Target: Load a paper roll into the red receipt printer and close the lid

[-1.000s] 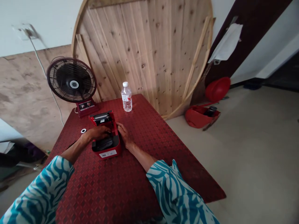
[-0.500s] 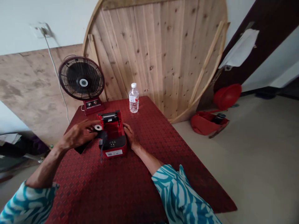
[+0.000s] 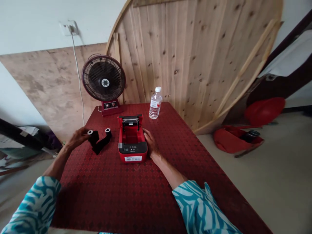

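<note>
A red and black label printer (image 3: pixel 133 149) stands on the table with its lid (image 3: pixel 130 120) tilted up at the back and its red inside bare. My right hand (image 3: pixel 151 143) grips the printer's right side wall, with some fingers hidden behind it. To the printer's left, a black printer ribbon (image 3: pixel 101 145) runs loose between two small rolls with white cores, both upright on the table. My left hand (image 3: pixel 78 137) has its thumb and fingers closed at the left roll (image 3: pixel 90 132); the other roll (image 3: pixel 107 130) stands apart from it.
A dark red fan (image 3: pixel 104 81) stands at the table's back left, its white cord (image 3: pixel 77 71) running to a wall socket. A clear water bottle (image 3: pixel 155 104) is at the back. A round wooden board (image 3: pixel 185 58) leans behind. On the floor at right lies a red container (image 3: pixel 223 139).
My left hand has moved left, away from the printer, taking the black ribbon from beside it onto the table. My right hand stays at the printer. The view has shifted left.
</note>
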### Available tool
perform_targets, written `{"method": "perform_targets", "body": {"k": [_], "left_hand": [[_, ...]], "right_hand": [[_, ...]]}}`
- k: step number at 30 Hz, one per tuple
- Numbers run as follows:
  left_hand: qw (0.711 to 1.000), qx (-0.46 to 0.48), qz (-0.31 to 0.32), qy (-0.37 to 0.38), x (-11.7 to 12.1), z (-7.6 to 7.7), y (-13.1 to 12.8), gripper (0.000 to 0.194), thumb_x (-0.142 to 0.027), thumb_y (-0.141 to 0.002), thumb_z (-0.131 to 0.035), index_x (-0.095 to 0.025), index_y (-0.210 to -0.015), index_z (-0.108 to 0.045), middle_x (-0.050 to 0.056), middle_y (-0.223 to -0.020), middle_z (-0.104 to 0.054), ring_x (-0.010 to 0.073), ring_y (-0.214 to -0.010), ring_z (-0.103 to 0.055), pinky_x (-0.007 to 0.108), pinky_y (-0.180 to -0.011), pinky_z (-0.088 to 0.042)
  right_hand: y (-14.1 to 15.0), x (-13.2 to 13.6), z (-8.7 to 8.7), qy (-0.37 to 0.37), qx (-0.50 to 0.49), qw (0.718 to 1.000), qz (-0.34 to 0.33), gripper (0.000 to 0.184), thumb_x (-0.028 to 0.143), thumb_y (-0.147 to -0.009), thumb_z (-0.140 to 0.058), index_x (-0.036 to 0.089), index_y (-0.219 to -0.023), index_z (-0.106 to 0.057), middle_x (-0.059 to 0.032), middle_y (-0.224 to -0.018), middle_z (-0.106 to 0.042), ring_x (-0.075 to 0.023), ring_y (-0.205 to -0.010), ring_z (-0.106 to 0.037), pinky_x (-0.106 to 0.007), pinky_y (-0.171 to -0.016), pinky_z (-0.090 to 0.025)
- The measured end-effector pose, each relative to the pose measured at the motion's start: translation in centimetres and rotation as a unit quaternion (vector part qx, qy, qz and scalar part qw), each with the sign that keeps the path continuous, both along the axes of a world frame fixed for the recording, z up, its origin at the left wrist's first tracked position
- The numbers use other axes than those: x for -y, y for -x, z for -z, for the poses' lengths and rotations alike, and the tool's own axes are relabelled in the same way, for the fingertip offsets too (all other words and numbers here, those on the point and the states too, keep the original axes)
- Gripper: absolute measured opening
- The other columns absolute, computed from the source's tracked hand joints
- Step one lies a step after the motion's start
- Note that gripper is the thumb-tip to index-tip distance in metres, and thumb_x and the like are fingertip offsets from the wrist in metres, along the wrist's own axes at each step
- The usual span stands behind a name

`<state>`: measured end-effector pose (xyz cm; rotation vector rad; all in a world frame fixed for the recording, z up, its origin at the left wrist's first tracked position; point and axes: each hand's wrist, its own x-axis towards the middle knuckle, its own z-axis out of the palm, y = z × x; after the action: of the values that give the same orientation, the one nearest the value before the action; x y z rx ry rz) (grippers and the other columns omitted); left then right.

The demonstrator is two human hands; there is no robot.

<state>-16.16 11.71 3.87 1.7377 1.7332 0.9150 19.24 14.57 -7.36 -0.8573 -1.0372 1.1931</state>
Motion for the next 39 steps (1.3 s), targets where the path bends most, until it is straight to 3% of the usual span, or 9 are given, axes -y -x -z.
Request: {"method": "perform_targets", "body": {"k": [2,5,8,14,17,21,26,35,39], "left_hand": [[1.000,-0.014,0.013,0.006,-0.9,1.7,-0.2,0.051,-0.062,-0.051,-0.070,-0.020,-0.078,-0.062,0.004,-0.077,-0.070,0.0236,-0.079,-0.067,0.036,-0.076,-0.054],[0.999,-0.038,0.026,0.010,-1.5,2.5,-0.3,0.048,-0.060,-0.054,-0.069,-0.020,-0.080,-0.064,0.004,-0.082,-0.071,0.0245,-0.084,-0.067,0.036,-0.078,-0.054],[0.997,-0.068,0.040,0.021,-1.5,1.8,0.2,0.049,-0.059,-0.056,-0.067,-0.020,-0.087,-0.067,0.006,-0.091,-0.073,0.0261,-0.091,-0.067,0.036,-0.084,-0.053],[0.990,-0.131,0.049,0.029,-2.7,0.1,-0.6,0.062,-0.057,-0.075,-0.048,-0.017,-0.121,-0.061,0.012,-0.128,-0.063,0.0280,-0.114,-0.060,0.038,-0.096,-0.048],[0.982,-0.172,0.071,0.043,-4.3,0.0,-2.0,0.052,-0.048,-0.073,-0.052,-0.019,-0.114,-0.066,0.009,-0.119,-0.069,0.0281,-0.107,-0.064,0.036,-0.092,-0.050],[0.969,-0.205,0.112,0.076,-6.3,0.2,-3.6,0.037,-0.035,-0.063,-0.059,-0.023,-0.095,-0.074,0.004,-0.092,-0.076,0.0261,-0.091,-0.069,0.031,-0.080,-0.053],[0.962,-0.223,0.136,0.084,-7.3,0.0,-4.5,0.035,-0.034,-0.061,-0.060,-0.025,-0.091,-0.075,0.003,-0.090,-0.076,0.0255,-0.089,-0.068,0.029,-0.078,-0.051],[0.969,-0.193,0.134,0.070,-6.6,-0.3,-5.5,0.023,-0.037,-0.058,-0.062,-0.024,-0.076,-0.070,0.001,-0.074,-0.072,0.0235,-0.075,-0.066,0.028,-0.066,-0.050],[0.985,-0.119,0.118,0.040,-4.5,-2.8,-5.8,0.035,-0.045,-0.065,-0.058,-0.021,-0.090,-0.065,0.002,-0.080,-0.071,0.0220,-0.077,-0.066,0.029,-0.069,-0.051]], "right_hand": [[0.0,0.0,0.0,-0.004,0.004,1.000,-0.001,0.038,0.045,-0.080,-0.056,0.027,-0.112,-0.065,-0.0027,-0.121,-0.067,-0.0239,-0.115,-0.057,-0.041,-0.102,-0.041],[0.0,0.1,-0.1,-0.012,0.014,1.000,0.005,0.038,0.045,-0.080,-0.055,0.026,-0.112,-0.065,-0.0032,-0.121,-0.067,-0.0236,-0.115,-0.057,-0.041,-0.102,-0.041],[0.0,0.2,-0.3,-0.015,0.018,1.000,0.010,0.037,0.045,-0.080,-0.055,0.026,-0.110,-0.065,-0.0034,-0.119,-0.068,-0.0234,-0.114,-0.058,-0.040,-0.101,-0.041],[0.0,0.2,-0.5,-0.013,0.011,1.000,0.000,0.038,0.046,-0.079,-0.056,0.026,-0.110,-0.064,-0.0024,-0.120,-0.067,-0.0233,-0.116,-0.057,-0.040,-0.102,-0.040],[0.1,0.3,-0.8,-0.005,0.006,1.000,0.001,0.039,0.047,-0.078,-0.056,0.026,-0.109,-0.065,-0.0031,-0.118,-0.068,-0.0234,-0.114,-0.058,-0.040,-0.101,-0.041],[0.1,0.4,-0.9,-0.008,0.009,1.000,0.002,0.039,0.047,-0.078,-0.056,0.026,-0.110,-0.065,-0.0031,-0.118,-0.068,-0.0230,-0.113,-0.058,-0.039,-0.101,-0.041],[0.1,0.2,-0.8,-0.025,0.012,1.000,0.002,0.037,0.045,-0.079,-0.055,0.026,-0.109,-0.065,-0.0026,-0.118,-0.068,-0.0220,-0.114,-0.058,-0.038,-0.102,-0.041],[0.0,0.2,-1.0,-0.020,0.021,1.000,0.010,0.038,0.047,-0.078,-0.056,0.026,-0.108,-0.066,-0.0025,-0.118,-0.068,-0.0227,-0.115,-0.057,-0.039,-0.104,-0.039],[0.0,0.3,-1.0,-0.014,0.017,1.000,0.008,0.038,0.048,-0.078,-0.056,0.026,-0.108,-0.066,-0.0026,-0.118,-0.068,-0.0229,-0.114,-0.057,-0.039,-0.103,-0.040]]}}
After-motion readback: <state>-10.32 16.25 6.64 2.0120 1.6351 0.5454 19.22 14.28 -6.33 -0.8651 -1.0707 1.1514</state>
